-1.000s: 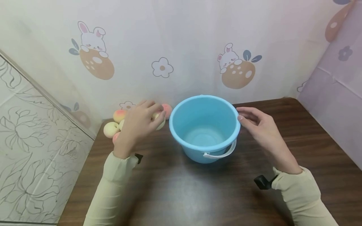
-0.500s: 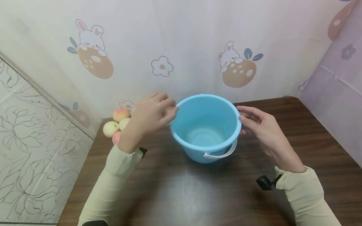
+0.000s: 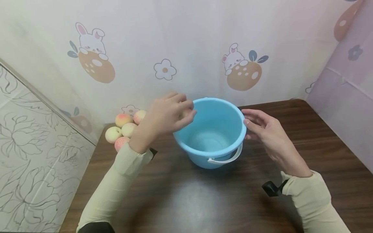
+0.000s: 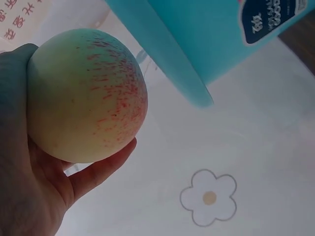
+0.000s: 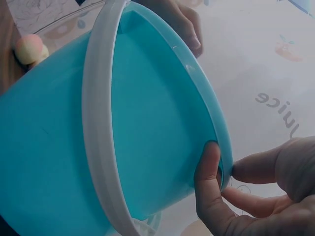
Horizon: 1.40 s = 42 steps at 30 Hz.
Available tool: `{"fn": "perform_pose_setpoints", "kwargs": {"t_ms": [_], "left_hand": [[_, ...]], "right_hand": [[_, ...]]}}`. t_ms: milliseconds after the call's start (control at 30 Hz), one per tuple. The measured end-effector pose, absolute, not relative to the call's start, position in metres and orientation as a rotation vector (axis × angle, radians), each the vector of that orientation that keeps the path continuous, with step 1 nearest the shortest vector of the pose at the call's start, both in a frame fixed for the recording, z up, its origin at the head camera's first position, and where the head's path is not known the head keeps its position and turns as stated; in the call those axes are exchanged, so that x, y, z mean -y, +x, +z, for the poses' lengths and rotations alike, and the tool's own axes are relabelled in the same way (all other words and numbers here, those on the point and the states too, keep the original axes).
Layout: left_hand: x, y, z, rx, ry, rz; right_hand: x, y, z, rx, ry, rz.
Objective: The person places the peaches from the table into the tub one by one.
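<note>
A peach [image 4: 88, 96], pale yellow-green with red streaks, is held in my left hand [image 3: 167, 115], its fingers curled round it. In the head view that hand is over the left rim of a light blue plastic bucket [image 3: 208, 152], and mostly hides the fruit. My right hand [image 3: 266, 131] pinches the bucket's right rim between thumb and fingers, as the right wrist view shows at the rim [image 5: 224, 142]. The bucket stands upright, and its visible inside holds nothing. Its white handle [image 3: 228, 159] hangs down at the front right.
Several more peaches [image 3: 128, 129] lie clustered at the table's back left corner. The dark wooden table [image 3: 186, 200] meets a wall cover [image 3: 198, 64] printed with rabbits and flowers behind. A white panel with line flowers [image 3: 35, 161] borders the left side.
My left hand has moved right with the peach, from beside the cluster to the bucket's left rim, so more of the other peaches show. My right hand stays at the right rim.
</note>
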<state>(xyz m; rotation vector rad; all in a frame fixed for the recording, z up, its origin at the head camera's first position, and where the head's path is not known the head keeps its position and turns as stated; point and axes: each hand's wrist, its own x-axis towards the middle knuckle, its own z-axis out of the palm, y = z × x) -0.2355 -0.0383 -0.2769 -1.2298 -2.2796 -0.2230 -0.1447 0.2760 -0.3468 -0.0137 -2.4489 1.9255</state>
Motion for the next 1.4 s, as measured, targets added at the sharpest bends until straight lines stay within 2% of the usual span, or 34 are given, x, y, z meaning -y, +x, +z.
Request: {"fn": "perform_pose_setpoints", "kwargs": {"t_ms": [200, 767, 1400], "left_hand": [[0.024, -0.239, -0.275, 2.356, -1.321, -0.147], [-0.013, -0.258, -0.305, 2.586, -1.745, 0.254], [-0.029, -0.269, -0.326, 2.919, -1.749, 0.429]], "right_hand": [[-0.275, -0.145, -0.348, 2.466, -0.044, 1.924], [-0.277, -0.146, -0.345, 2.445, -0.008, 1.955], [-0.280, -0.145, -0.345, 2.395, 0.039, 2.019]]}}
